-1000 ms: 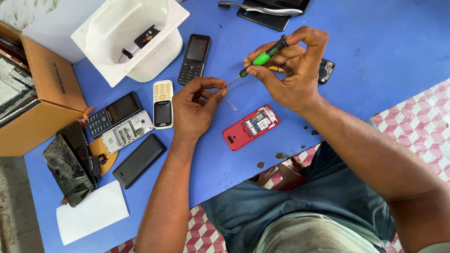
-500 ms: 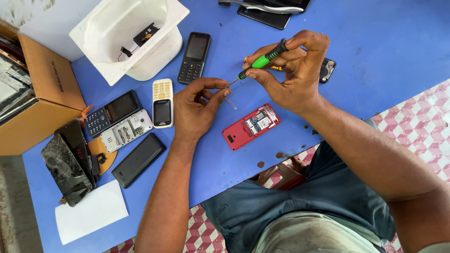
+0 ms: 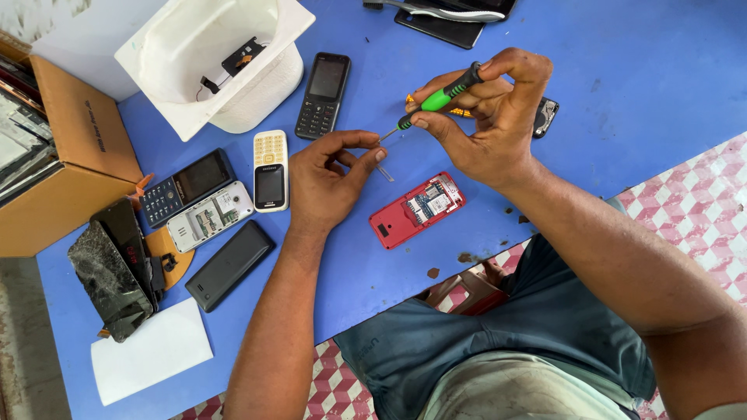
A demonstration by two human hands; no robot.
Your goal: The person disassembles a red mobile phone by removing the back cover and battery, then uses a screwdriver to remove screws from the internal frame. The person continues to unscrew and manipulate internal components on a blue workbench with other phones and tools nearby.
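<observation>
My right hand (image 3: 490, 117) holds a green and black screwdriver (image 3: 440, 99) above the blue table, its metal tip pointing left. My left hand (image 3: 331, 177) is right at that tip, thumb and forefinger pinched together against it; anything between them is too small to see. An opened red phone (image 3: 416, 208) lies on the table just below both hands, back cover off, circuit board showing. A small clear piece (image 3: 386, 173) lies beside it.
Several phones lie left of my hand: a white and gold one (image 3: 271, 169), a black keypad one (image 3: 324, 95), an opened white one (image 3: 210, 216), a black cover (image 3: 229, 264). A white tub (image 3: 268, 85) and a cardboard box (image 3: 66, 167) stand at the left. The table's near edge (image 3: 482, 257) runs by my lap.
My hands have stayed almost in place; the left fingers have closed a little nearer to the screwdriver tip. The phones on the table have not moved.
</observation>
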